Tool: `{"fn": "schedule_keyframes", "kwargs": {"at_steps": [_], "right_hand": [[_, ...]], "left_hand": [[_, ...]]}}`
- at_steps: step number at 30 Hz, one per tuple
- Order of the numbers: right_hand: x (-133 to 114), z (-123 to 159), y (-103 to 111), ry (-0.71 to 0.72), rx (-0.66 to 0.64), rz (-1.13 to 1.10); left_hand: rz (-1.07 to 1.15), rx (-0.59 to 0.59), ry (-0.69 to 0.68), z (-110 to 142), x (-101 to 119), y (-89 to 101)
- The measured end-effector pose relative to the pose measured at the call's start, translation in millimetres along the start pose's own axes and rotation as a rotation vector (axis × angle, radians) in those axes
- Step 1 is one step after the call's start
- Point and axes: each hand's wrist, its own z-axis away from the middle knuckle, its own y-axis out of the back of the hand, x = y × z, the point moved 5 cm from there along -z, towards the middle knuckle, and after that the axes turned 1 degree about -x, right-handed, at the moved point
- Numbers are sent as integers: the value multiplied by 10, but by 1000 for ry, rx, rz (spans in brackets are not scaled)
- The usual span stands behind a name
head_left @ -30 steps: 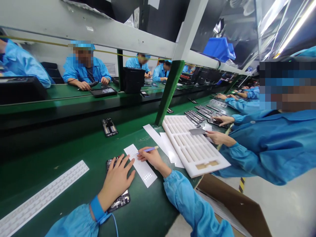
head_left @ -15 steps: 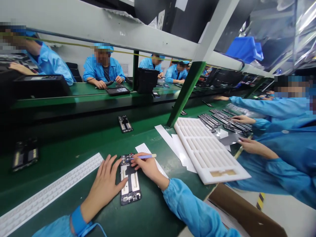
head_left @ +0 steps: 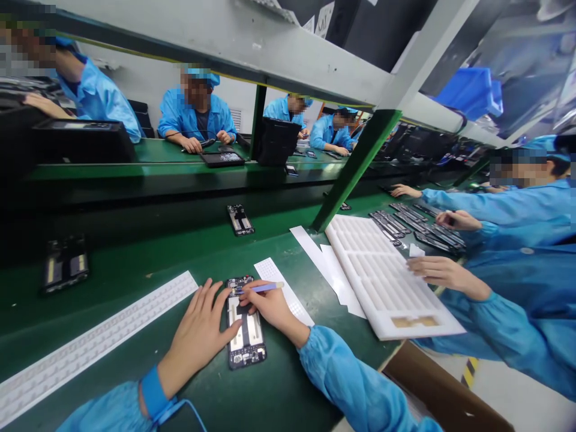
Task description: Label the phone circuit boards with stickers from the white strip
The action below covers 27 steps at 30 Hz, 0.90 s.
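Observation:
An opened phone body (head_left: 246,330), its back off and inner parts showing, lies flat on the green bench. My left hand (head_left: 201,327), wearing a blue wrist strap, rests with fingers spread along the phone's left side, fingertips near its upper edge and thumb over its middle. Pinched in my right hand (head_left: 272,309) are purple tweezers (head_left: 266,288), pointing left at the phone's upper part. Their tips are hidden by my fingers or too small to make out. Just right of the phone, partly behind my right hand, is a white sheet of small round stickers (head_left: 294,307).
Left lies a long white perforated strip (head_left: 96,339). More opened phones (head_left: 240,220) (head_left: 66,264) sit farther back. A white foam tray (head_left: 382,276) and paper strips (head_left: 328,270) are right, beside a green post (head_left: 357,171). Nearby, a co-worker's hand (head_left: 443,276) reaches over the tray.
The whole view has shifted, so the bench appears slightly farther right. My hands keep their places at the phone. The co-worker's near hand has moved left over the foam tray.

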Motion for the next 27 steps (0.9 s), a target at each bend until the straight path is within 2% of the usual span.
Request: {"fn": "schedule_keyframes", "kwargs": {"at_steps": [8,13,15,19,21,24,27], "right_hand": [[14,-3,2,5,6,10],[1,11,-16,15,-13,59],[-60,54,28,82,52,100],[-287,213,207,314,304,108],[-363,257,232,346,334,71],[-422,226,91,300,217,65],[-441,120,-265,238,11,117]], "left_hand": [[12,6,9,5,-8,4],[-10,-30,4,-11,6,48],[-37,-36,5,-32,26,86],[-34,-9,18,-40,78,164],[-15,22,30,16,84,213],[-18,65,49,201,16,312],[-64,120,140,460,-222,446]]}}
